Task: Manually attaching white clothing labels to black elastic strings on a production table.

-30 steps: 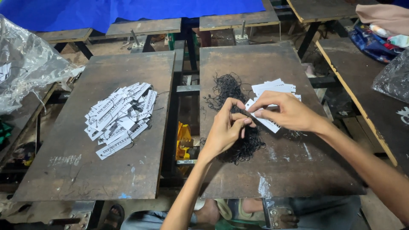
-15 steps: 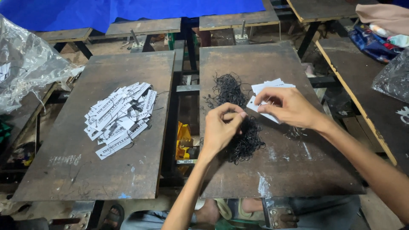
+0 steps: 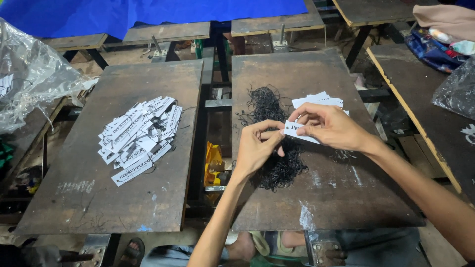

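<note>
My right hand (image 3: 330,126) pinches a white paper tag (image 3: 298,133) above the right dark board (image 3: 346,198). My left hand (image 3: 257,146) meets the tag's left end, fingertips pinched together as if on a thin black string; the string itself is too fine to make out. Under both hands lies a tangle of black strings (image 3: 277,148). A small stack of white tags (image 3: 319,100) sits just beyond my right hand. On the left board (image 3: 74,198) lies a heap of white printed tags (image 3: 138,136).
A crumpled clear plastic bag (image 3: 27,81) lies at the far left. Between the boards is a metal frame with a yellow object (image 3: 213,157). A blue sheet (image 3: 148,12) covers the back. Cloth and another plastic bag (image 3: 457,89) rest on the right table.
My right hand has lifted one tag off the stack and brought it toward my left hand, which has risen from the strings to meet the tag's end.
</note>
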